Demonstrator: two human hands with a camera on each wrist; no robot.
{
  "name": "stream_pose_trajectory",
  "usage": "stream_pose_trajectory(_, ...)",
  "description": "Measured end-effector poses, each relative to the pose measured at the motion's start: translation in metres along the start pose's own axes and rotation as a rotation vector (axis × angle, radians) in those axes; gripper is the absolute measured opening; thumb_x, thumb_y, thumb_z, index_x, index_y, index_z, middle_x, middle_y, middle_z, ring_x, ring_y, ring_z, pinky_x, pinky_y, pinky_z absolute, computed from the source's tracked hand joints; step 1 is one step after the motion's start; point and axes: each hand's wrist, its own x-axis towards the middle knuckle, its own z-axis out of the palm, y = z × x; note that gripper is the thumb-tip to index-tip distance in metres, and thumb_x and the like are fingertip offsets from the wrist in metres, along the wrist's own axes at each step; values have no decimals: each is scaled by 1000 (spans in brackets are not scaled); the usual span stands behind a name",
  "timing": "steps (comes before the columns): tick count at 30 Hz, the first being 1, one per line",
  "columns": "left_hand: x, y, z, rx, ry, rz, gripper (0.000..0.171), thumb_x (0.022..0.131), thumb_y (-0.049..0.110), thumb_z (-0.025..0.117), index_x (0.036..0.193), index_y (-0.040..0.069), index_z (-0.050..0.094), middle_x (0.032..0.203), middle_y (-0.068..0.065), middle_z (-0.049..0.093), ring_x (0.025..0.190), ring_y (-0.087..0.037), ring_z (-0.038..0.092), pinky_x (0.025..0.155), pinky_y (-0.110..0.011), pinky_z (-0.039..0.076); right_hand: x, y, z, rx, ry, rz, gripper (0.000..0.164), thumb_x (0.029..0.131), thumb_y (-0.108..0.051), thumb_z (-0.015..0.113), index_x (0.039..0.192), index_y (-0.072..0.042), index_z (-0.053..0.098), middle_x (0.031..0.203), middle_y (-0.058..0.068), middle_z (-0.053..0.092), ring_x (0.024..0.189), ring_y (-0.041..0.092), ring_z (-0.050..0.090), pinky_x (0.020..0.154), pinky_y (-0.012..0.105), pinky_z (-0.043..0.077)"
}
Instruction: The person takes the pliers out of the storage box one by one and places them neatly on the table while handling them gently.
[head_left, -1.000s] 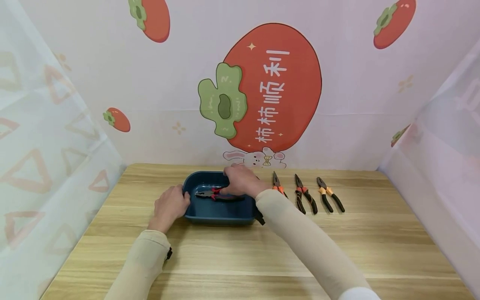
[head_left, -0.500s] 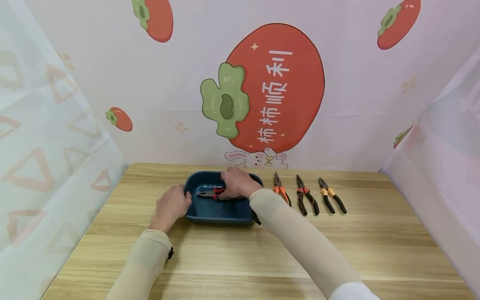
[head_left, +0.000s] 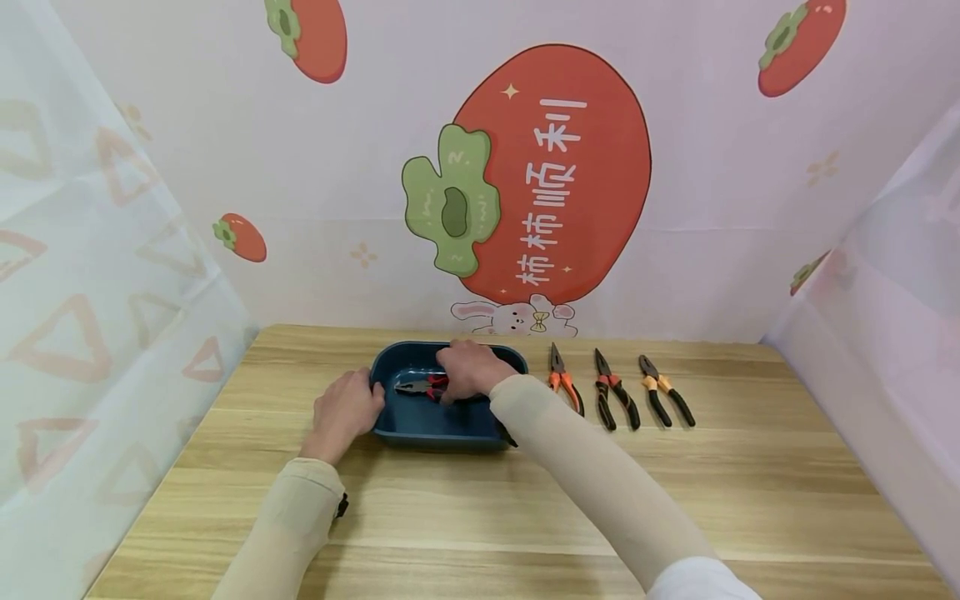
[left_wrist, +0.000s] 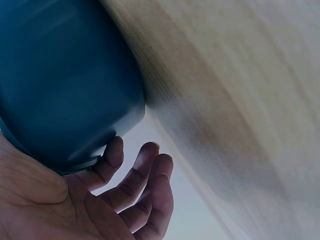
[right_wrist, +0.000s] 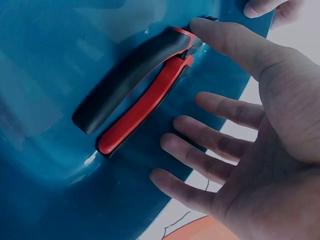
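Observation:
A dark blue plastic bin sits on the table. My left hand grips its left rim, thumb over the edge; in the left wrist view, that hand's fingers bend along the outside wall. Inside the bin lie combination pliers with red and black handles, jaws toward the left. My right hand is over the bin and hides their handles in the head view. The right wrist view shows the right hand with fingers spread beside the pliers, thumb tip right at the joint.
Right of the bin lie orange-handled needle-nose pliers, needle-nose pliers with red and black handles, and pliers with yellow and black handles. The wooden table meets a printed persimmon backdrop behind.
My right hand has shifted slightly left and lower over the bin, covering the pliers' handles that showed before. The left hand keeps its grip on the rim.

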Motion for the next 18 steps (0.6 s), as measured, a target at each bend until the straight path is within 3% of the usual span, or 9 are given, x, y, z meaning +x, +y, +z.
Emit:
stream_pose_trajectory(8, 0, 0, 0, -10, -13, -9, 43, 103, 25, 47, 131, -7, 57, 114, -23, 62, 92, -35, 60, 77, -58, 52, 5, -3, 2, -72, -46, 21, 56, 84, -38, 84, 132, -15, 64, 121, 5, 60, 105, 20, 52, 99, 41, 47)
stream_pose_trajectory(18, 0, 0, 0, -10, -12, -16, 42, 103, 25, 47, 130, -6, 57, 114, -23, 62, 93, -35, 60, 77, -58, 51, 6, -4, 6, -75, -100, 60, 64, 82, -37, 86, 137, -17, 61, 126, 5, 56, 107, 21, 51, 99, 43, 48)
